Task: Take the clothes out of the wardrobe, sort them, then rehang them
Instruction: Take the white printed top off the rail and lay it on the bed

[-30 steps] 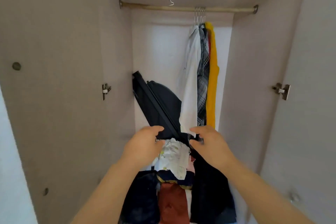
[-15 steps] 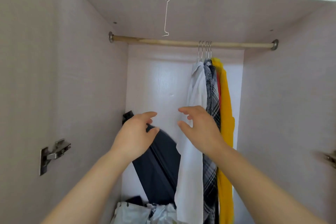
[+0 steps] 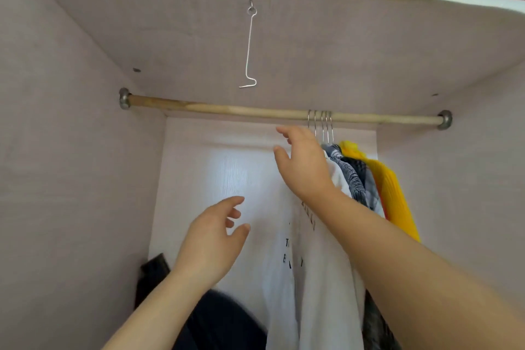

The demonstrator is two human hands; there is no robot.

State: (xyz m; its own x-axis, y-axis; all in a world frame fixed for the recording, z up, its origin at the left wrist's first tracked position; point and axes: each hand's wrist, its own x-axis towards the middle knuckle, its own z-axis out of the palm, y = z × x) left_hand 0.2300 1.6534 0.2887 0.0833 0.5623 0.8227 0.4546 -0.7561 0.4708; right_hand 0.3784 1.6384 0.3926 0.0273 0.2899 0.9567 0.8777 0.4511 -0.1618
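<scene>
Wooden rail (image 3: 227, 109) runs bare leftward of the spread, empty right hand (image 3: 305, 163); hanger hooks (image 3: 321, 125) just beside its fingertips; left hand (image 3: 211, 244) lower, empty, fingers loose.

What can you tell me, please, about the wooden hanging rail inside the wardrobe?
The round pale wooden hanging rail runs level across the wardrobe just under the shelf, each end set in a grey metal socket. Four thin metal hanger hooks bunch right of centre; the rest is bare. The right hand reaches just below it, open, not touching.
</scene>
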